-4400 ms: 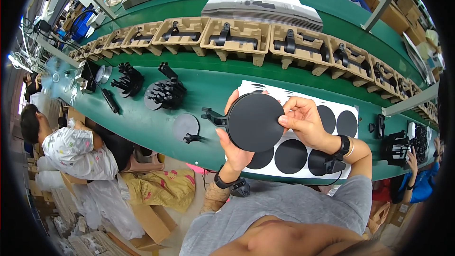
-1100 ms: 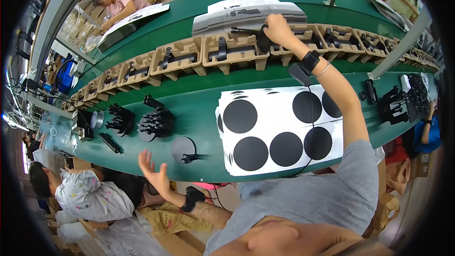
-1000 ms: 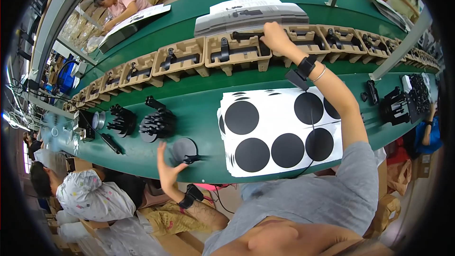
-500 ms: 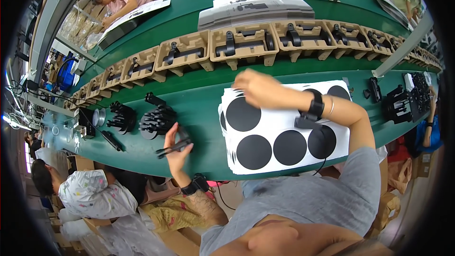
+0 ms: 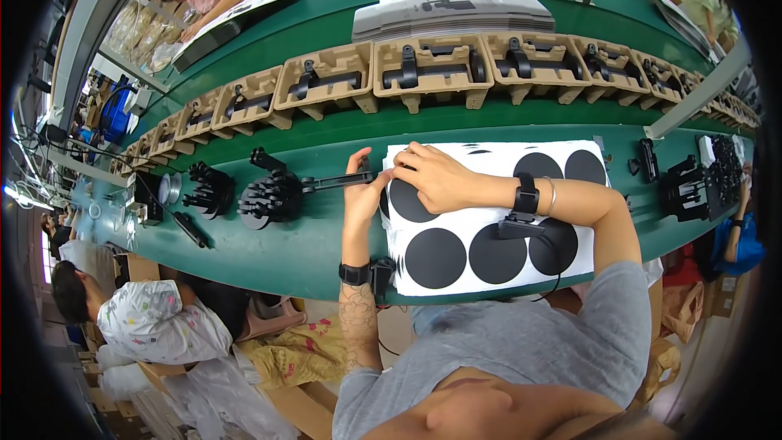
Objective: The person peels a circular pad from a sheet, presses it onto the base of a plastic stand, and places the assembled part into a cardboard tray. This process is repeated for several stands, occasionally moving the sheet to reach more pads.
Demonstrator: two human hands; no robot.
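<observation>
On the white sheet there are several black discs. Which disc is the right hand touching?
The right hand rests on the black disc at the sheet's upper left corner, beside the left hand. The other discs lie uncovered farther right and nearer the person.

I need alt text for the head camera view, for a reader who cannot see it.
A person's left hand holds a thin black rod while the right hand peels at a black round sticker on a white sheet. They work at a green table, with brown trays lined up behind.
</observation>
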